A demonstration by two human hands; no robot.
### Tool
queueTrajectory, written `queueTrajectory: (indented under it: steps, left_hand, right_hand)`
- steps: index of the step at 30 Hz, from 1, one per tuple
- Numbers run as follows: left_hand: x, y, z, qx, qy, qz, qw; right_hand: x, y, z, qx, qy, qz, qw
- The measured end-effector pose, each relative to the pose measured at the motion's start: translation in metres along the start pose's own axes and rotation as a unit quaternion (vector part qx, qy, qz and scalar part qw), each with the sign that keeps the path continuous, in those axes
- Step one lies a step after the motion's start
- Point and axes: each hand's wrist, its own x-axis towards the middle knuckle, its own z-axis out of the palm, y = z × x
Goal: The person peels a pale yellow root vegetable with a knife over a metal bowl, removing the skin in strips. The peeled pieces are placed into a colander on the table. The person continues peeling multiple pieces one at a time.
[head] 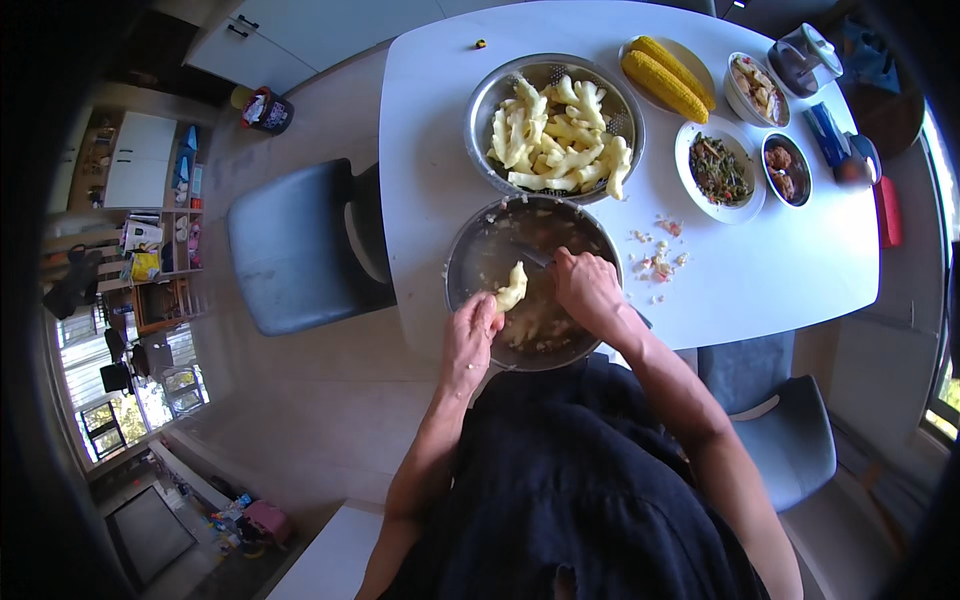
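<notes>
My left hand (477, 321) grips the lower end of a pale, peeled piece of ginger root (513, 289) over a metal bowl (609, 240) of cloudy water with bits of peel. In my right hand (589, 285) is a knife (532, 255), its blade pointing left towards the ginger; the handle is mostly hidden by my fingers. Behind the bowl, close against its rim, stands a metal colander (480, 142) heaped with peeled ginger roots (559, 142). Scraps (661, 262) lie scattered on the white table (780, 277) to the right of the bowl.
Two corn cobs (667, 79) lie on a plate at the back. Right of the colander stand a plate of cooked greens (720, 170), a small bowl of meat (786, 169) and another food bowl (757, 90). Chairs (300, 244) flank the table; a waste bin (268, 112) is beyond it.
</notes>
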Motion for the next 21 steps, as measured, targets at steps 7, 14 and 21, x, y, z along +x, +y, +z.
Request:
queueTrajectory:
  steps: [7,14,21]
  left_hand:
    - [0.003,-0.003,0.001,-0.125,-0.013,-0.003,0.992]
    - [0.006,0.0,0.007,-0.051,0.07,-0.028,0.996]
    - [0.01,-0.003,0.01,-0.019,0.057,-0.016,0.998]
  right_hand:
    - [0.014,0.001,0.02,-0.094,-0.08,-0.074,0.99]
    - [-0.022,-0.025,-0.009,0.087,0.089,-0.082,0.989]
    - [-0.021,-0.032,-0.016,0.113,0.107,-0.103,0.982]
